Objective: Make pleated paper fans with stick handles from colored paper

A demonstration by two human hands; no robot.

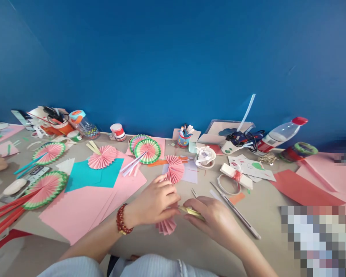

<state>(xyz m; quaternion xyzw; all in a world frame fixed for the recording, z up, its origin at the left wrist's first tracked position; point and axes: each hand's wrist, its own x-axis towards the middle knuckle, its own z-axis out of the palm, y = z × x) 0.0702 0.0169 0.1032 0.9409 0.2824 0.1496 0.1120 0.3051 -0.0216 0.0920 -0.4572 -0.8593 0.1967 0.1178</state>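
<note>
At six o'clock of the view, over a grey tabletop (198,246), both hands are engaged with paper. The left hand (151,200), wearing a dark red beaded bracelet (122,219) at the wrist, has its fingers bent and grasping a pink pleated paper piece (166,227); one fluted end spreads out at five o'clock of that hand. A pink pleated paper fan (174,169) stands out just beyond the hand at one o'clock; whether the two are joined cannot be told, the hand covering the middle. The right hand (212,215) pinches a pale yellow folded paper strip (194,212) between thumb and fingers, its tip directed to nine o'clock, close to the left fingers.

Surroundings, noted from the right hand: a slim silver metal craft knife (238,213) lies at three o'clock, a white tape roll (229,185) at one o'clock and a white bowl-shaped container (204,165) at twelve.

From the left hand: turquoise paper sheets (93,177) lie at ten o'clock, pink paper sheets (72,211) at nine, and a round pink, white and green pleated fan (147,148) at twelve.
</note>
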